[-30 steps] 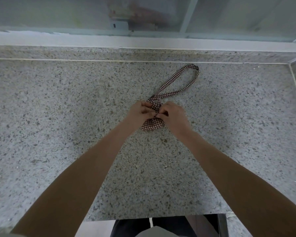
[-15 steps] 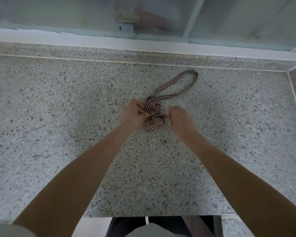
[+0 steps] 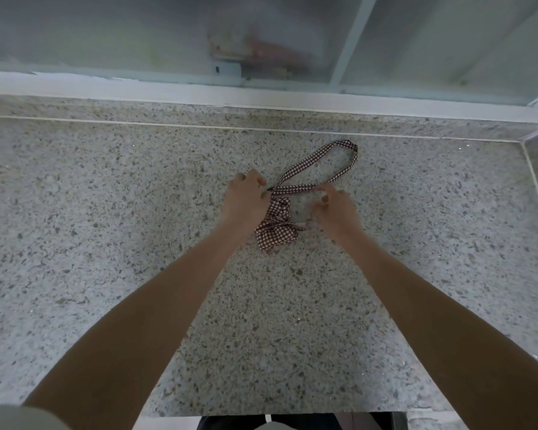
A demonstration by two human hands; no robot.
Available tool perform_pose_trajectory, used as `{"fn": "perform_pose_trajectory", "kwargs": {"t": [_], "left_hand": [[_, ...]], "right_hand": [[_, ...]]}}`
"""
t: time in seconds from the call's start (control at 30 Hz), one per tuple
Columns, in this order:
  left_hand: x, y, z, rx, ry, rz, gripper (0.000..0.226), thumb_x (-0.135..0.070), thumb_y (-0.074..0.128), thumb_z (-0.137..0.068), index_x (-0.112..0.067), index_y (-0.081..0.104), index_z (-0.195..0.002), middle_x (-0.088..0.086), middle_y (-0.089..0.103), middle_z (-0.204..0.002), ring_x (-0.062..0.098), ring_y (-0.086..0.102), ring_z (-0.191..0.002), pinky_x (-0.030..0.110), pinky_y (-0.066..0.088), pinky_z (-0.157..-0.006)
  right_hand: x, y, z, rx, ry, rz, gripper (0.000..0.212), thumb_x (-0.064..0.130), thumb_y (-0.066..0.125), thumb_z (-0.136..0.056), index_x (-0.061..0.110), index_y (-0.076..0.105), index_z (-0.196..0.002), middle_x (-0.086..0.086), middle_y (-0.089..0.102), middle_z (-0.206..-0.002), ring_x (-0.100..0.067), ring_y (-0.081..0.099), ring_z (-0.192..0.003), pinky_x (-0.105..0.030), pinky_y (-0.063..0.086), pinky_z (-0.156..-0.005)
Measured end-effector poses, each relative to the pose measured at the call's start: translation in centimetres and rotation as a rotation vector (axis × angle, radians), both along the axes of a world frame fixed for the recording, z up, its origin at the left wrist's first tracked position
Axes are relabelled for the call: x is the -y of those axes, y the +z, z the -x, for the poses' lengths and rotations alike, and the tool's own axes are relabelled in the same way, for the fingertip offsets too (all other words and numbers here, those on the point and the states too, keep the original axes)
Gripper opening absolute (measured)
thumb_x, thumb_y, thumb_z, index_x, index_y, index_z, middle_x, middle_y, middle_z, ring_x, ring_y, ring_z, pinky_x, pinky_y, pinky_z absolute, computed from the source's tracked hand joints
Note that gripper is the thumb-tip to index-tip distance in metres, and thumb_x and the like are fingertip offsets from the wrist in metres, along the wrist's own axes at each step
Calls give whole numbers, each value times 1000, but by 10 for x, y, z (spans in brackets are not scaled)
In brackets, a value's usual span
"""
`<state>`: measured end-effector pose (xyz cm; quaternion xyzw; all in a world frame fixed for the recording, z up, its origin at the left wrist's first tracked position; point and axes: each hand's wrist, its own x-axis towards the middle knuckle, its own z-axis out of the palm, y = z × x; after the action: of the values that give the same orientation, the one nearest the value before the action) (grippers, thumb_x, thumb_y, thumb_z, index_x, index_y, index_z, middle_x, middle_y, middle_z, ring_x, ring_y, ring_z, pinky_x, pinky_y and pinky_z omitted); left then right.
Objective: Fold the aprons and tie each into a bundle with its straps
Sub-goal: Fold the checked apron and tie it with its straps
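Both forearms are bare from wrist to past the elbow. The left hand (image 3: 245, 202) and the right hand (image 3: 334, 211) carry no rings, watch or gloves. A pale grey-beige sleeve (image 3: 16, 418) edge covers the left upper arm. Dark clothing (image 3: 295, 422) with a thin white drawstring shows below the countertop (image 3: 106, 212) edge.

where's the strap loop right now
In the head view, the strap loop lies flat on the speckled counter, beyond and right of the checked bundle, toward the back ledge.

Blurred clutter (image 3: 255, 54) behind glass
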<state>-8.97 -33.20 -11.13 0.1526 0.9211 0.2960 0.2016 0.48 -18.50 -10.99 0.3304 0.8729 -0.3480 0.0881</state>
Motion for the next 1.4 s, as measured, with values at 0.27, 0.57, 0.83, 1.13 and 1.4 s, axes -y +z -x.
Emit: {"fn": "perform_pose_trajectory", "kwargs": {"t": [0.27, 0.57, 0.83, 1.13, 1.4], "left_hand": [[-51, 4, 38, 284, -171, 166, 40, -33, 57, -90, -1, 49, -114, 12, 55, -100, 21, 54, -81, 28, 41, -64], [-86, 36, 41, 824, 123, -294, 25, -28, 63, -87, -9, 57, -72, 2, 52, -57, 8, 44, -38, 16, 38, -41], [-81, 132, 31, 432, 44, -625, 6, -7, 54, -92, -4, 59, -92, 7, 56, -65, 6, 55, -42, 18, 48, -45], [-57, 220, 7, 138, -20, -631, 14, 1, 55, -90, -8, 55, -80, 1, 65, -52, 17, 61, -40, 42, 58, -56], [-45, 303, -28, -21, -356, -549, 11, -5, 57, -90, -11, 59, -82, 5, 59, -67, 9, 55, -50, 24, 46, -57]], "right_hand": [[-13, -7, 42, 159, -4, -89, 19, 20, 49, -95, 6, 53, -107, -18, 46, -116, -33, 52, -95, -33, 41, -70], [-32, 15, 52, -269, -208, 191, 33, 12, 66, -82, 17, 47, -56, 3, 46, -53, -11, 44, -52, -18, 37, -49], [-44, 84, 34, -464, -50, 177, 50, 0, 62, -82, 17, 41, -124, 5, 59, -81, -18, 65, -70, -27, 49, -58], [-45, 197, 3, -502, -14, -16, 25, 0, 57, -83, 8, 64, -106, -9, 68, -83, 0, 58, -47, -15, 52, -57], [-27, 289, -56, -683, -48, -69, 7, 15, 67, -84, 21, 68, -85, 5, 52, -59, -13, 47, -58, -29, 39, -63]]}}
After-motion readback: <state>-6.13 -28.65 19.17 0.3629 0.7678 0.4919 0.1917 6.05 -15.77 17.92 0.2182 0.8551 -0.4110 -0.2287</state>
